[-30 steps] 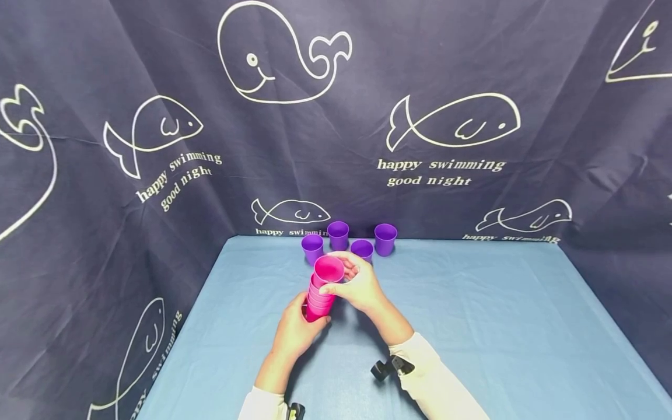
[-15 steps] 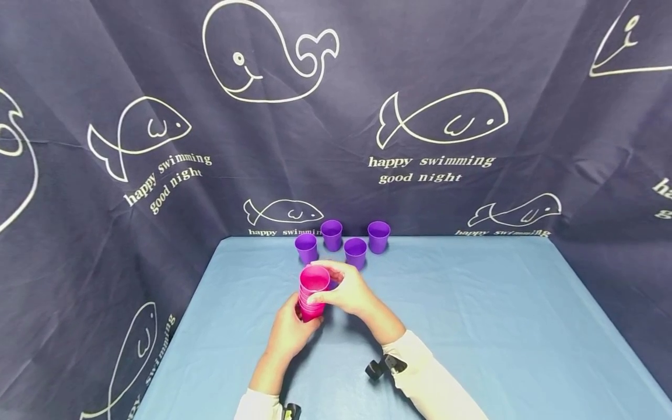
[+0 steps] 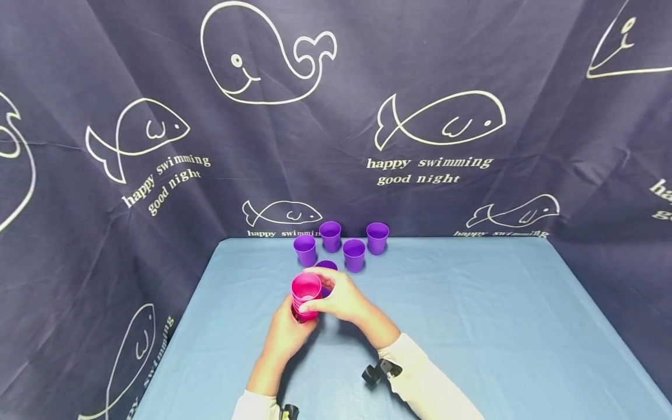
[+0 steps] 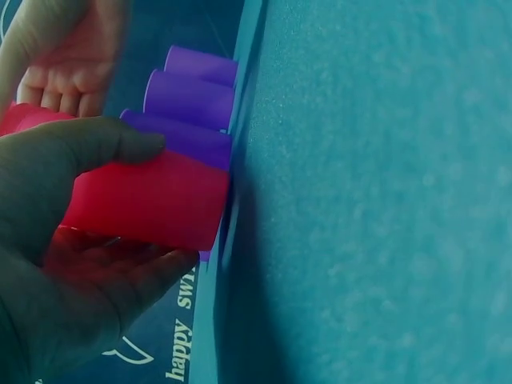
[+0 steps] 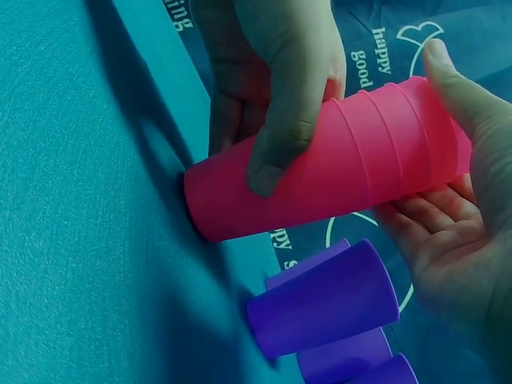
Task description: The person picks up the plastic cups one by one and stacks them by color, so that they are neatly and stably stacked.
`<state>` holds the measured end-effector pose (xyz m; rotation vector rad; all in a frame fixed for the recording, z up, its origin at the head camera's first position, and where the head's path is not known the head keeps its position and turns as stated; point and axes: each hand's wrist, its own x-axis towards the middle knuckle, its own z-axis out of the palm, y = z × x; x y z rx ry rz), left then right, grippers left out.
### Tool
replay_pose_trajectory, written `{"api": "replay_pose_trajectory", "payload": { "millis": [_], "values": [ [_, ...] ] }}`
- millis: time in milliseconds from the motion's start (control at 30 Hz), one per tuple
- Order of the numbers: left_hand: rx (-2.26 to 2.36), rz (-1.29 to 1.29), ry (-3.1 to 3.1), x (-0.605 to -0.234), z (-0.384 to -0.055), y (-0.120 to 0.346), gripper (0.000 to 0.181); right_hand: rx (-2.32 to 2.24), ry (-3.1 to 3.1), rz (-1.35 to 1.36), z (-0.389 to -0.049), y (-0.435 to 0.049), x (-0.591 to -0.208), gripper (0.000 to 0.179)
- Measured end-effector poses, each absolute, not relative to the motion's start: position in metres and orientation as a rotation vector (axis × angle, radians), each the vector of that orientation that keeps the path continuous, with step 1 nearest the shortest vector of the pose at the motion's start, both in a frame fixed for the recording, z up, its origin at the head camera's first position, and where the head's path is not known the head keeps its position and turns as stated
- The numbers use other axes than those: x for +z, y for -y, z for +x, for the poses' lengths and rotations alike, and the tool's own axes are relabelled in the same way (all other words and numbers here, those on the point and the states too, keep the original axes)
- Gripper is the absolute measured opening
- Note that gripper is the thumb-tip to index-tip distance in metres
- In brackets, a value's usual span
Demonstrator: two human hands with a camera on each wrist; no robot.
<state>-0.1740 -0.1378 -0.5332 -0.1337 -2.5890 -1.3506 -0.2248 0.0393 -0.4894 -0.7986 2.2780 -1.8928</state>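
Note:
A stack of nested pink cups (image 3: 307, 287) is held between both hands in the head view, the top cup's mouth facing up. My left hand (image 3: 286, 331) grips the lower part, thumb and fingers on opposite sides of the lowest cup. My right hand (image 3: 340, 296) holds the top of the stack, its thumb on the near side near the rim. In the right wrist view the pink stack (image 5: 344, 160) shows several rims, and its base is right at the table surface. One purple cup (image 3: 326, 265) is partly hidden behind the right hand.
Several more purple cups stand upright toward the table's back edge, among them a left one (image 3: 305, 251), a middle one (image 3: 354, 256) and a right one (image 3: 377, 239). A dark curtain (image 3: 346, 128) printed with whales and fish hangs behind the blue table (image 3: 472, 315).
Both hands have brought the pink stack lower and nearer to me. The top cup sits deeper in the stack than a second ago. Another purple cup has come into view behind the right hand.

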Motion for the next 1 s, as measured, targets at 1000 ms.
{"api": "replay_pose_trajectory", "payload": {
  "millis": [1000],
  "values": [
    [-1.494, 0.004, 2.738, -0.526, -0.174, 0.148, 0.062, -2.019, -2.413, -0.628, -0.250, -0.065, -0.508, 0.065]
  ]
}}
